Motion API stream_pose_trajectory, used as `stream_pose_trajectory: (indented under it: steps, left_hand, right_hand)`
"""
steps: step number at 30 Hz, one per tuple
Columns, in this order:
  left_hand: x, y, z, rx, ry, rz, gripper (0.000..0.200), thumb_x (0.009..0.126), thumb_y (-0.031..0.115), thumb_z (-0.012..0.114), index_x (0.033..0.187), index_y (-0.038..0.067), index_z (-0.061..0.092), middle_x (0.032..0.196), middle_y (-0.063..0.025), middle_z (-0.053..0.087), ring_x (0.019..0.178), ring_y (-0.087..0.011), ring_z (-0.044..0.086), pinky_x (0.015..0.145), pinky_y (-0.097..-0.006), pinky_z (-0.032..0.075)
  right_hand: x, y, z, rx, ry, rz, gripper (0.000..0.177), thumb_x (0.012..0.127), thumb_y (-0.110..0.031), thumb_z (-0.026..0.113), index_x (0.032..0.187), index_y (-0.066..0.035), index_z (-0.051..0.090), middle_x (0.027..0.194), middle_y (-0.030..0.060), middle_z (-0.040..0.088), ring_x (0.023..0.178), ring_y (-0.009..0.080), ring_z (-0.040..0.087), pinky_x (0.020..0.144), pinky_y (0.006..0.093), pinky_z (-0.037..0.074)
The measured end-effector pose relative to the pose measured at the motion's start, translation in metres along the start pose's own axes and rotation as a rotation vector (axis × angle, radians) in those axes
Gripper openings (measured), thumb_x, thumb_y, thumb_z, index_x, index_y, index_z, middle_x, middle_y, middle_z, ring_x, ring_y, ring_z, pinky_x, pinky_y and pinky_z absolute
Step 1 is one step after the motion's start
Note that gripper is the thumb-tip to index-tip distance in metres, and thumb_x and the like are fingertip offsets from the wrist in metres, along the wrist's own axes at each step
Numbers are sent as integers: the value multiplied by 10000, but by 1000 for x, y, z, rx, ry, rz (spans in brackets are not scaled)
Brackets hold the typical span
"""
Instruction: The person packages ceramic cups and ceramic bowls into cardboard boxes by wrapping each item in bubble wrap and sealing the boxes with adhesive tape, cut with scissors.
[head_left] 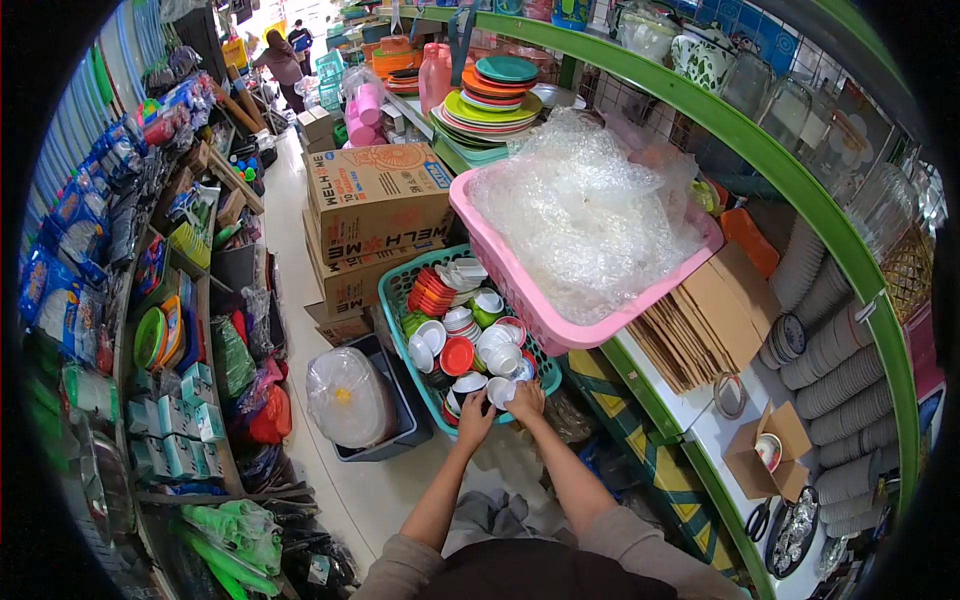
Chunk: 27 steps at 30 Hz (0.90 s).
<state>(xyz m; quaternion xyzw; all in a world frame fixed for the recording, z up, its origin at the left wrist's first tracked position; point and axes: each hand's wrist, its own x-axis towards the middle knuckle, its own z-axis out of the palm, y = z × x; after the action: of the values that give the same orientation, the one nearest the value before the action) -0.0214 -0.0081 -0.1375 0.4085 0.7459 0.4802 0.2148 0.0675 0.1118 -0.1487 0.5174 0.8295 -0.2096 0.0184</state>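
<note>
A turquoise plastic basket on the floor holds a jumble of small bowls and cups in white, red, green and black. At its near edge, a small white bowl is between my two hands. The fingers of my right hand are closed on the bowl's right side. My left hand has its fingers bent against the left side of the same bowl. Close by in the basket lie a red bowl and other white bowls. My fingertips are partly hidden.
A pink basket full of bubble wrap overhangs the turquoise one. Cardboard boxes stand behind, and a grey bin with a plastic-wrapped container is on the left. Flattened cardboard and a small opened box lie on the right shelf.
</note>
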Motion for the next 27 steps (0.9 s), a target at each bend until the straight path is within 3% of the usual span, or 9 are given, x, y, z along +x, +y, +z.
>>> stream_pose_trajectory:
  steps: [5, 7, 11, 14, 16, 17, 20, 22, 27]
  left_hand:
    - [-1, -5, -1, -64, 15, -29, 481, 805, 126, 646, 1252, -4, 525, 1133, -190, 530, 978, -315, 575, 848, -361, 484]
    - [-1, -6, -1, -100, 25, -51, 476, 806, 118, 644, 1250, -6, 526, 1148, -192, 519, 969, -310, 580, 837, -355, 493]
    - [-1, -9, -1, -95, 54, -76, 482, 815, 104, 635, 1269, 0, 511, 1192, -190, 483, 1022, -296, 559, 841, -339, 502]
    - [-1, -7, -1, -141, 93, -50, 471, 832, 102, 623, 1277, 6, 505, 1215, -183, 468, 1067, -283, 538, 844, -332, 500]
    - [-4, -2, -2, -194, 103, -27, 461, 843, 103, 616, 1280, 9, 504, 1228, -179, 460, 1089, -277, 525, 843, -328, 498]
    - [-3, 1, -2, -195, 117, -4, 431, 858, 107, 608, 1267, 7, 514, 1207, -172, 484, 1059, -268, 544, 837, -323, 496]
    - [1, 14, -1, -264, 114, 5, 370, 884, 117, 592, 1232, 3, 539, 1133, -153, 546, 981, -250, 581, 825, -314, 491]
    - [2, 34, -1, -370, 131, -28, 273, 908, 142, 572, 1134, -11, 584, 978, -129, 626, 858, -227, 615, 803, -310, 482]
    - [2, 96, 2, -309, 184, 19, 210, 918, 174, 563, 994, -20, 590, 881, -134, 621, 784, -202, 587, 721, -327, 460]
  right_hand:
    - [-6, -8, -21, 5, -89, -5, 648, 626, -344, 756, 1186, -87, 557, 1271, 154, 506, 1275, 321, 370, 1014, 427, 332]
    - [-7, -9, -25, 31, -111, -17, 593, 635, -316, 736, 1134, -45, 565, 1215, 148, 560, 1215, 308, 452, 1011, 406, 328]
    - [-1, -5, -16, 50, -58, 18, 495, 662, -299, 735, 1079, -84, 579, 1108, 120, 621, 1110, 291, 538, 975, 413, 358]
    - [-2, 2, -19, 187, 4, 28, 398, 710, -236, 717, 1050, -90, 570, 991, 113, 652, 982, 287, 601, 885, 420, 419]
    - [-2, 12, -14, 559, 135, -61, 349, 744, -166, 716, 1032, -48, 557, 790, 77, 632, 738, 230, 614, 692, 361, 453]
    - [-1, 16, -12, 561, 145, -57, 349, 744, -166, 716, 1032, -48, 557, 790, 77, 632, 738, 230, 614, 692, 361, 453]
    - [-1, 22, -22, 969, 207, -136, 204, 780, -8, 637, 972, -15, 572, 628, 3, 538, 577, 79, 491, 532, 246, 385]
    - [-10, 23, -38, 959, 241, -92, 194, 778, -10, 635, 963, -11, 574, 641, 9, 553, 578, 85, 500, 531, 250, 391]
    - [-57, 25, -119, 1072, 232, 3, 154, 781, -15, 624, 928, -3, 581, 657, 36, 592, 544, 101, 522, 497, 259, 395]
